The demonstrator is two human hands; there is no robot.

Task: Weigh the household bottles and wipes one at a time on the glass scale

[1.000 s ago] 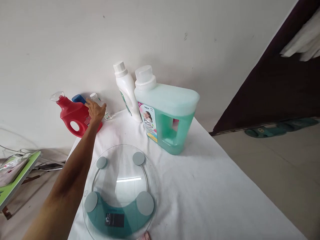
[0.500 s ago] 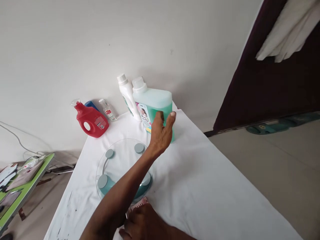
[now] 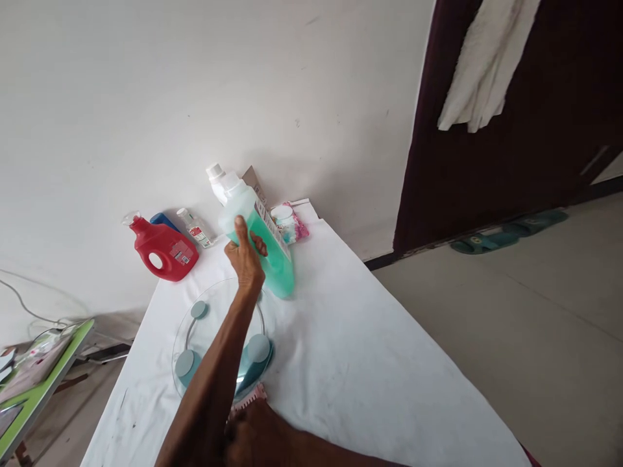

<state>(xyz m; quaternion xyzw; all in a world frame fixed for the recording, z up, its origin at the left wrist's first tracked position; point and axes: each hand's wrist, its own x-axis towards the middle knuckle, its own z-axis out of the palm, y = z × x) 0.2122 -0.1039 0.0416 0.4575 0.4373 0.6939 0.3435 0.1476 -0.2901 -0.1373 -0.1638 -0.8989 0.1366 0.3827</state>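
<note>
My left hand [image 3: 246,254] is closed around the handle of a large bottle of green liquid [image 3: 276,266]. Its fingers curl through the grip and the thumb lies along the near side. The bottle leans with its pale cap up and left; whether its base touches the table I cannot tell. Low in the view, my right hand [image 3: 257,431] is closed on a pink slotted object [image 3: 250,397], mostly hidden by the hand. Between the two lies a round glass scale [image 3: 214,292], its grey feet facing up, partly behind my left forearm.
Against the wall stand a red jug [image 3: 168,250], a blue item [image 3: 163,221], a small clear bottle [image 3: 197,230] and a white bottle [image 3: 215,174]. A pink-and-white pack [image 3: 291,222] lies at the white table's [image 3: 350,363] far corner. Left is a green table [image 3: 58,353].
My left hand has taken hold of the green bottle's handle and turned and tilted the bottle, uncovering the pack behind it. The whole view has shifted. My right hand keeps the pink object.
</note>
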